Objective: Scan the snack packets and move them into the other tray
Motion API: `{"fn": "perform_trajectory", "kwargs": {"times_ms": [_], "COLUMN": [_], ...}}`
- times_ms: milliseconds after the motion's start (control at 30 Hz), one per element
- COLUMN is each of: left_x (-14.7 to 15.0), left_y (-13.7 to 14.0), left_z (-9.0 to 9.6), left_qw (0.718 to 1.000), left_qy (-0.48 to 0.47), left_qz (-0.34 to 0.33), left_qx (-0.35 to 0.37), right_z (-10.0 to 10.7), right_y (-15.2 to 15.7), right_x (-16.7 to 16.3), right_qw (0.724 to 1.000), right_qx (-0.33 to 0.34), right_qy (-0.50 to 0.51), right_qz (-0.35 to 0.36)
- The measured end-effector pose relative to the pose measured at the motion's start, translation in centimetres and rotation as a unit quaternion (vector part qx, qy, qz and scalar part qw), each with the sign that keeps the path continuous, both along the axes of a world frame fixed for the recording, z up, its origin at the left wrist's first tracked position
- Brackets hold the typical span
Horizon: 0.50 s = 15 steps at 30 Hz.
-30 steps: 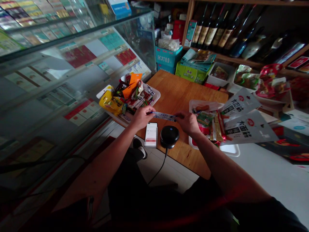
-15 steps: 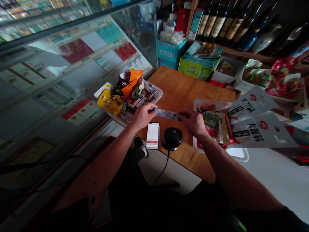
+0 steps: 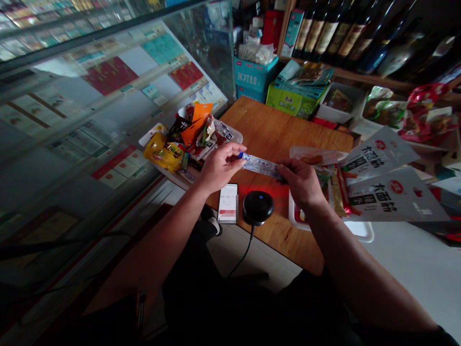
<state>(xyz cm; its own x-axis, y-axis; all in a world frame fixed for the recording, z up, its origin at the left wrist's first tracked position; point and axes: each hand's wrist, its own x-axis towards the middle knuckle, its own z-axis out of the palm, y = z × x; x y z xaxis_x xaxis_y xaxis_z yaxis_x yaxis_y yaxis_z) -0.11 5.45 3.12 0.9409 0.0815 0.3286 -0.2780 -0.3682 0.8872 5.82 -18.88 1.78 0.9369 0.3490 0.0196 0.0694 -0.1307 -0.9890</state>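
A narrow, clear packet with blue and white print [image 3: 260, 165] stretches between my hands above the wooden table. My left hand [image 3: 224, 166] pinches its blue-tipped left end between thumb and fingers. At the other end, my right hand [image 3: 300, 180] grips the packet, its fingertips partly hiding that end. Just below the packet sits a round black scanner [image 3: 258, 206] with a cable, and a red glow falls on the wood behind it. To the scanner's left lies a phone [image 3: 228, 201] showing a timer, part of its screen blurred out.
At the left, a white tray [image 3: 237, 136] holds colourful snack packets. Another white tray [image 3: 296, 218] at the right has snacks and large grey packets [image 3: 396, 194]. Beyond the wooden table [image 3: 266, 115] stand a green box [image 3: 290, 101] and bottles. A glass display case [image 3: 144, 86] borders the left.
Both hands have shifted right with the packet, and it now appears larger. A red glow has appeared on the table by the scanner.
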Motion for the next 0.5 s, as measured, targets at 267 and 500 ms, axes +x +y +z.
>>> {"fn": "perform_trajectory", "kwargs": {"times_ms": [267, 500], "left_x": [-2.0, -6.1], "left_y": [1.2, 0.7], "left_z": [0.2, -1.7], "left_qw": [0.993, 0.974], "left_qy": [0.008, 0.061], "left_qz": [0.096, 0.158], "left_qx": [-0.07, -0.151], "right_z": [-1.1, -3.1], "right_y": [-3.7, -7.9], "right_x": [-0.4, -2.6], "right_qw": [0.986, 0.962], "right_qx": [0.07, 0.114], "right_qy": [0.058, 0.092], "right_qz": [-0.139, -0.231]}}
